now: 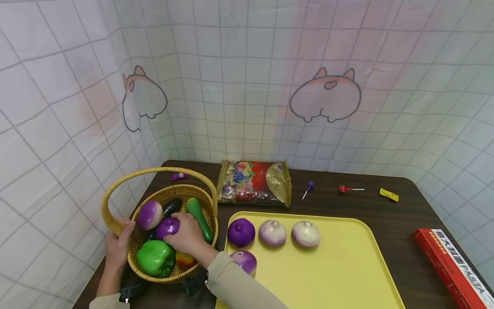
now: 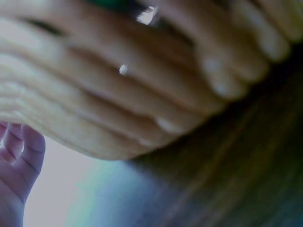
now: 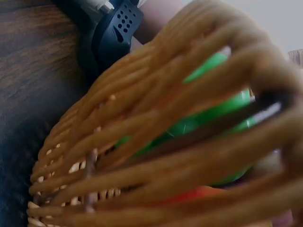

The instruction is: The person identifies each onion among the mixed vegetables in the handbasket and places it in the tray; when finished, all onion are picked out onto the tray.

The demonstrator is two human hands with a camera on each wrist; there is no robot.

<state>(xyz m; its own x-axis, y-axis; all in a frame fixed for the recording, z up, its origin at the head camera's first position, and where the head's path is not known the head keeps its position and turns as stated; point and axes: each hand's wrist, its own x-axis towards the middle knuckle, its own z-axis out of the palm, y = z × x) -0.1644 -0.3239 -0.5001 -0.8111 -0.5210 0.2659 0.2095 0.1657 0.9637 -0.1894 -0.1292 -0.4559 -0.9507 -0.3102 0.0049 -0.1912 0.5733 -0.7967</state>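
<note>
Four onions lie on the yellow tray (image 1: 347, 266) right of the basket (image 1: 115, 223); right hand (image 1: 187, 236) fingers clasp a purple onion (image 1: 167, 227) inside, one more remains, left hand (image 1: 117, 240) grips the rim.

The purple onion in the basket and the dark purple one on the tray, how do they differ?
The basket onion is gripped by the right hand, while the tray onion lies untouched. The basket onion sits among other vegetables in the wicker basket; the tray onion heads a row on the yellow tray. Both are round and deep purple.
</note>
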